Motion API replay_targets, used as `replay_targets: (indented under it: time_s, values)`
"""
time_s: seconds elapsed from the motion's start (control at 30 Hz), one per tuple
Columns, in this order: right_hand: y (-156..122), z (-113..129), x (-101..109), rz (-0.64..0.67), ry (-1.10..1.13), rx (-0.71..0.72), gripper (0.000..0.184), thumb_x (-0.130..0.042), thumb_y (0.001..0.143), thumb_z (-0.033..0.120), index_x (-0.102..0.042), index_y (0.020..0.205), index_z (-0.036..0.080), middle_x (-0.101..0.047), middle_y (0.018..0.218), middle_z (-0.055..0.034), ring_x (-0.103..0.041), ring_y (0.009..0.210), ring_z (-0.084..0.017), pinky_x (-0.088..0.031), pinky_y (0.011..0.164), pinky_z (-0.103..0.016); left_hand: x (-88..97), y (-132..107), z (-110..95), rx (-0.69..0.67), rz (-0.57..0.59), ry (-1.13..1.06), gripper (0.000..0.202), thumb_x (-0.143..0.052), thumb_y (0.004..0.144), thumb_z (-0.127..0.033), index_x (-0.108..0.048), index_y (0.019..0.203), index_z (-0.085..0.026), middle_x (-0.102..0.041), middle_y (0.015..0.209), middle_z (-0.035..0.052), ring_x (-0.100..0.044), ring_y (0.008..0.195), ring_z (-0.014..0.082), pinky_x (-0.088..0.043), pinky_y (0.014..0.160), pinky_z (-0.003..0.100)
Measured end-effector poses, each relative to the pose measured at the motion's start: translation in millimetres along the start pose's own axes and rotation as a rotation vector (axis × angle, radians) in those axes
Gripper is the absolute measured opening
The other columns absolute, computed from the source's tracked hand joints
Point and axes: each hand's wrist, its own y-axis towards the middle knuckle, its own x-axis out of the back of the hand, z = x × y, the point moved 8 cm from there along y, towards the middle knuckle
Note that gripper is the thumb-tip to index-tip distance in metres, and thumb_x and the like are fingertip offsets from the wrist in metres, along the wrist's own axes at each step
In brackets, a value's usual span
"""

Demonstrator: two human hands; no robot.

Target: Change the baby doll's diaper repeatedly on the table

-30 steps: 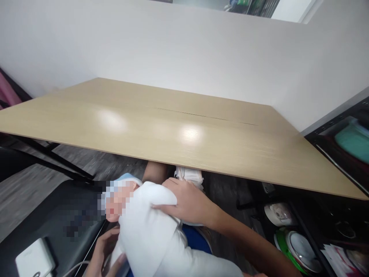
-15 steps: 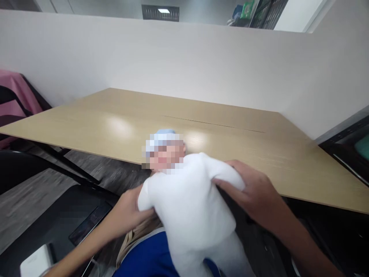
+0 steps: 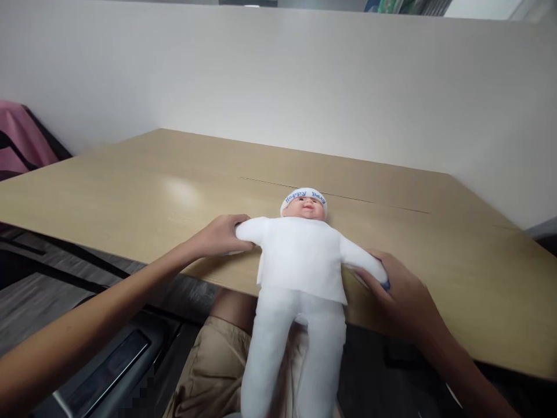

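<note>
A baby doll [image 3: 300, 258] in a white top and white trousers lies face up at the near edge of the wooden table [image 3: 174, 197]. Its white cap [image 3: 303, 195] carries blue lettering. The head and upper body are over the tabletop, while the legs hang past the edge toward my lap. My left hand [image 3: 224, 235] is closed around the doll's arm on the left side of the view. The other sleeve is gripped by my right hand [image 3: 398, 284], where a bit of blue shows at the cuff.
A white wall [image 3: 282, 87] stands behind the table. At lower left, a phone [image 3: 108, 374] lies on a dark seat beside my leg. A pink cloth [image 3: 26, 136] hangs over a chair at far left. Beige shorts [image 3: 213, 360] cover my lap.
Both hands have carried the doll forward and up onto the table edge, and it has turned from tilted to nearly straight. The blue item on my lap is no longer visible.
</note>
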Motion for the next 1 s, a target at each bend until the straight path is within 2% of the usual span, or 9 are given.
replay_targets:
  time_s: [0.1,0.17,0.27,0.33,0.43,0.57,0.77,0.87,1.0]
  values:
    - [-4,-10,-8,-0.002,0.03,0.035,0.05,-0.051,0.109,0.069,-0.066,0.14,0.032,-0.08,0.132,-0.0118,-0.079,0.112,-0.038,-0.062,0.085,-0.046,5.6,-3,11,-0.006,-0.058,0.071,0.042,-0.082,0.083,-0.054,-0.077,0.107,-0.02,-0.081,0.097,0.003,-0.071,0.085,0.024,-0.045,0.071,0.031]
    - [-4,-17,-13,0.016,0.039,0.036,0.048,-0.051,0.109,0.066,-0.064,0.141,0.033,-0.081,0.13,-0.0114,-0.08,0.108,-0.037,-0.064,0.08,-0.046,9.6,-7,16,-0.01,-0.121,0.09,0.049,-0.082,0.086,-0.065,-0.076,0.107,-0.021,-0.081,0.102,0.004,-0.072,0.089,0.0248,-0.046,0.074,0.032]
    - [6,-23,-19,0.042,0.05,0.024,0.046,-0.051,0.109,0.065,-0.064,0.14,0.033,-0.081,0.125,-0.011,-0.081,0.1,-0.037,-0.064,0.074,-0.046,10.9,-6,20,-0.048,-0.168,0.124,0.055,-0.075,0.093,-0.074,-0.075,0.111,-0.022,-0.081,0.106,0.0055,-0.072,0.093,0.0257,-0.048,0.079,0.034]
    - [18,-23,-23,0.048,0.055,0.031,0.046,-0.052,0.109,0.063,-0.064,0.14,0.033,-0.081,0.124,-0.011,-0.081,0.099,-0.035,-0.064,0.075,-0.046,10.0,4,23,-0.096,-0.177,0.178,0.057,-0.069,0.098,-0.076,-0.074,0.115,-0.022,-0.08,0.109,0.0075,-0.072,0.096,0.0271,-0.049,0.083,0.036]
    - [43,-21,-30,0.041,0.033,0.069,0.047,-0.057,0.106,0.062,-0.065,0.138,0.03,-0.081,0.124,-0.0118,-0.081,0.1,-0.035,-0.063,0.075,-0.044,10.3,29,29,-0.174,-0.214,0.272,0.061,-0.06,0.103,-0.076,-0.072,0.124,-0.02,-0.079,0.115,0.012,-0.072,0.103,0.0307,-0.052,0.09,0.04]
    - [82,-28,-44,-0.003,-0.025,0.086,0.046,-0.061,0.103,0.06,-0.066,0.134,0.027,-0.081,0.124,-0.0123,-0.08,0.103,-0.035,-0.062,0.077,-0.043,12.6,72,41,-0.23,-0.261,0.329,0.064,-0.055,0.104,-0.077,-0.071,0.124,-0.018,-0.078,0.113,0.0156,-0.07,0.107,0.0344,-0.053,0.095,0.045]
    - [151,-50,-64,-0.042,-0.035,0.06,0.045,-0.062,0.102,0.057,-0.069,0.132,0.024,-0.081,0.127,-0.013,-0.078,0.111,-0.036,-0.06,0.086,-0.044,22.5,135,54,-0.194,-0.299,0.315,0.072,-0.05,0.102,-0.083,-0.068,0.125,-0.018,-0.078,0.12,0.0158,-0.07,0.111,0.0344,-0.051,0.099,0.044]
    - [187,-56,-73,-0.055,-0.01,0.061,0.045,-0.063,0.102,0.055,-0.07,0.134,0.023,-0.081,0.129,-0.0137,-0.077,0.113,-0.036,-0.059,0.09,-0.044,28.9,168,59,-0.211,-0.317,0.317,0.075,-0.05,0.101,-0.085,-0.069,0.127,-0.016,-0.078,0.124,0.018,-0.068,0.115,0.036,-0.049,0.105,0.046]
    - [227,-61,-84,-0.065,-0.015,0.061,0.044,-0.064,0.102,0.053,-0.07,0.132,0.022,-0.08,0.129,-0.0144,-0.076,0.112,-0.035,-0.058,0.091,-0.043,37.4,207,73,-0.142,-0.358,0.339,0.08,-0.052,0.099,-0.087,-0.068,0.128,-0.015,-0.078,0.121,0.0187,-0.067,0.113,0.0362,-0.045,0.11,0.049]
